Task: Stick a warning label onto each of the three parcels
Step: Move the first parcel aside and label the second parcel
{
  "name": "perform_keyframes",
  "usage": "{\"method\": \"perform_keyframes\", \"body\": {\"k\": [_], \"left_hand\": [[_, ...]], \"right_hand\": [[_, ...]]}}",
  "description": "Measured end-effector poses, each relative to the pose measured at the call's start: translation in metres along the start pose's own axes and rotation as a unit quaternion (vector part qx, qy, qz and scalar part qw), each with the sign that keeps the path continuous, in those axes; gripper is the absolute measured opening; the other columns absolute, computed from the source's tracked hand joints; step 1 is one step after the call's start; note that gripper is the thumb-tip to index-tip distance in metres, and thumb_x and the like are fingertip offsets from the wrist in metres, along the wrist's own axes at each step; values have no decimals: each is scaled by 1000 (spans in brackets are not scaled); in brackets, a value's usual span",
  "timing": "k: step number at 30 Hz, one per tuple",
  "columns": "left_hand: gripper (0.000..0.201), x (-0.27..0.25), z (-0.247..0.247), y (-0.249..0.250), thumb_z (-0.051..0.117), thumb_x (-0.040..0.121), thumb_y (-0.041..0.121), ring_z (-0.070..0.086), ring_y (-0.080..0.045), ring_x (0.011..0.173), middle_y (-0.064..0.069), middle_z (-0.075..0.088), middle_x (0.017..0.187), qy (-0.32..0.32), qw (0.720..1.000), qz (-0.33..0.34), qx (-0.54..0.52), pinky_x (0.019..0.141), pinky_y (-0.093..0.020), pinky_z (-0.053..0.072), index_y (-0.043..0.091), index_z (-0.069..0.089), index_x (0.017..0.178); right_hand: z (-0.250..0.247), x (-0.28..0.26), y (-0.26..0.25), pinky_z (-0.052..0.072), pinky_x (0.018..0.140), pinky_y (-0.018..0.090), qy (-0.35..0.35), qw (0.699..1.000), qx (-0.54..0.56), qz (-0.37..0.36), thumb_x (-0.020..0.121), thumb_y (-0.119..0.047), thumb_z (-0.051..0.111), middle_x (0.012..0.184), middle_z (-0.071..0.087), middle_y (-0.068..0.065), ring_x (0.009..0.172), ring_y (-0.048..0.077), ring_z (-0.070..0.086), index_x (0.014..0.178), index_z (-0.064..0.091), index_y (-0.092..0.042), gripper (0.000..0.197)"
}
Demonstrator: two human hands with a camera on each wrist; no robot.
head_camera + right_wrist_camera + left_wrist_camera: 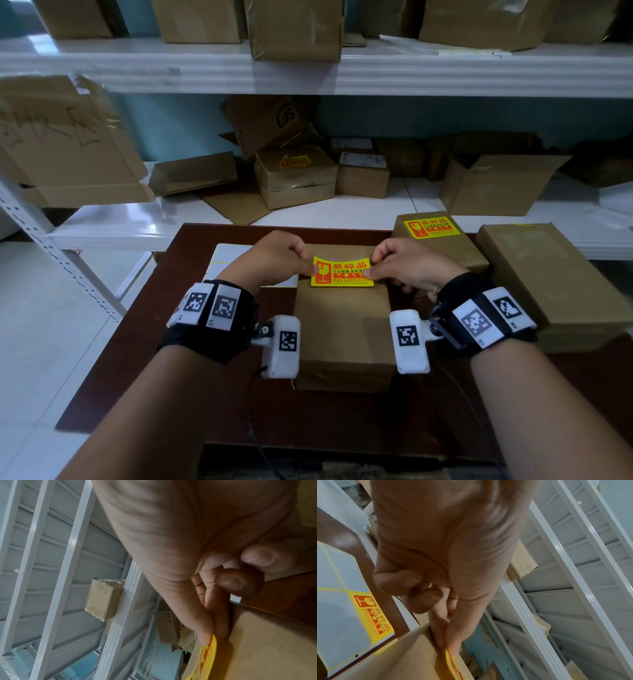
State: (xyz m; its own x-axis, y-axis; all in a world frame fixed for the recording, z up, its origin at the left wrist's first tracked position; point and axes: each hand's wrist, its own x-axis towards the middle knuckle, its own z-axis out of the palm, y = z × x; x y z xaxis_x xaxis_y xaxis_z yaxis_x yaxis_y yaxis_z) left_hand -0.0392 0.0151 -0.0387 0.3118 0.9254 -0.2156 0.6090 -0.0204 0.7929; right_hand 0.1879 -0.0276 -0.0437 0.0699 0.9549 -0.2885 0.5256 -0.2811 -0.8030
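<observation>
A yellow warning label (342,272) with red print is stretched over the far end of the middle brown parcel (343,329) on the dark table. My left hand (310,269) pinches its left edge and my right hand (369,272) pinches its right edge. The left wrist view shows my left hand (448,647) nipping the label (452,661) at the parcel's (402,660) top. The right wrist view shows my right hand (217,635) on the label (208,655) above the parcel (267,645). A second parcel (442,246) at the back right bears a label (431,227). A third, long parcel (551,274) at the right shows no label.
A white backing sheet (229,263) lies left of the middle parcel; in the left wrist view the backing sheet (339,601) still carries one yellow label (373,616). White shelving (308,72) behind the table (154,359) holds several cardboard boxes, one with a yellow sticker (295,161).
</observation>
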Motion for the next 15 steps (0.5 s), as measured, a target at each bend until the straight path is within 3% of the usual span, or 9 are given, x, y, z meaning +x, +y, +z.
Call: {"method": "perform_keyframes", "body": {"k": [3, 6, 8, 11, 15], "left_hand": [[24, 1, 0, 0, 82, 79, 14, 47, 2, 48, 8, 55, 60, 9, 1000, 1, 12, 44, -12, 34, 17, 59, 71], [23, 4, 1, -1, 84, 76, 19, 60, -9, 77, 3, 63, 75, 15, 999, -3, 28, 67, -24, 46, 17, 62, 71], [23, 4, 1, -1, 85, 74, 20, 61, -14, 84, 2, 64, 78, 18, 999, -6, 34, 75, -29, 48, 17, 63, 72], [23, 3, 0, 1, 86, 73, 22, 62, -14, 87, 1, 66, 83, 26, 998, -11, 52, 73, -30, 49, 18, 63, 72], [23, 1, -2, 0, 85, 73, 25, 55, -9, 77, 2, 63, 82, 53, 993, -28, 98, 62, -26, 41, 18, 63, 73]], "right_hand": [[0, 0, -1, 31, 45, 22, 0, 1000, 0, 0, 81, -16, 80, 90, 63, 9, 58, 11, 43, 91, 59, -18, 24], [0, 0, -1, 33, 45, 22, -1, 1000, -7, 1, 81, -17, 81, 89, 62, 8, 60, 11, 45, 91, 60, -18, 23], [0, 0, -1, 33, 46, 22, -2, 1000, -5, 2, 81, -17, 80, 89, 62, 8, 61, 11, 45, 91, 60, -18, 23], [-1, -1, -1, 34, 46, 23, -1, 1000, -10, 2, 81, -18, 81, 89, 63, 7, 62, 12, 47, 93, 61, -18, 23], [0, 1, -1, 33, 45, 22, 0, 1000, -9, 1, 81, -18, 81, 88, 64, 6, 61, 11, 46, 91, 60, -19, 23]]}}
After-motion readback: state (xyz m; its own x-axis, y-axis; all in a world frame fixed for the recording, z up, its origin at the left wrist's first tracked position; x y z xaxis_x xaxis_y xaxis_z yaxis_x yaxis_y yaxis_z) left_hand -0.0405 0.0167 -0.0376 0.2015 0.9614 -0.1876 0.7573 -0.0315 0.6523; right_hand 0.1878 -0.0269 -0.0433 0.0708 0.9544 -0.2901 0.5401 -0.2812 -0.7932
